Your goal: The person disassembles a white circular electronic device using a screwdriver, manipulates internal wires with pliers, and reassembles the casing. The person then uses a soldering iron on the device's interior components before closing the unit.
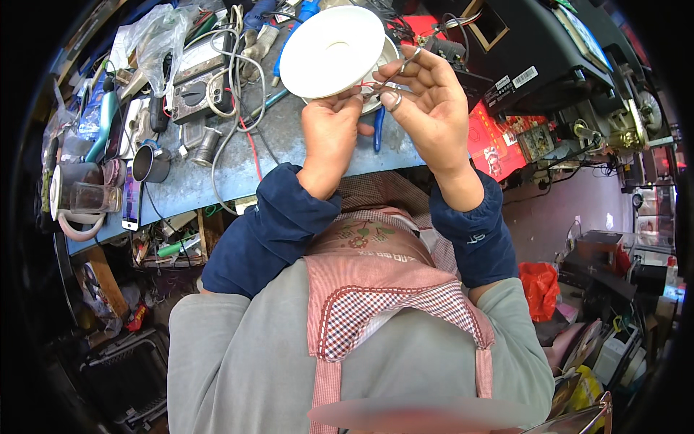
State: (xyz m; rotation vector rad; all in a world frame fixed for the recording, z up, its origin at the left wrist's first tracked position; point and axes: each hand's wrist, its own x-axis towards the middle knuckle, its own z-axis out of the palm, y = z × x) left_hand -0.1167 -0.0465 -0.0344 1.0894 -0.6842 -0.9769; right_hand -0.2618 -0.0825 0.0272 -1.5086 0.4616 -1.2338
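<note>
Right hand (pixel 434 98): fingers are threading the steel loops of small metal scissors (pixel 394 78), gripping them, blades pointing toward the left hand.
Left hand (pixel 329 130): fingers are pinching closed on something thin at the scissor tips — too small to tell what.
Spool (pixel 332 50): a round white plastic reel with smooth flat flanges is standing just behind both hands on the tabletop (pixel 289 148) — a worn blue-grey surface.
Clutter: grey cables (pixel 231 94) are looping past a boxy meter (pixel 195 87); a crinkled clear plastic bag (pixel 155 40) is lying farther left.
</note>
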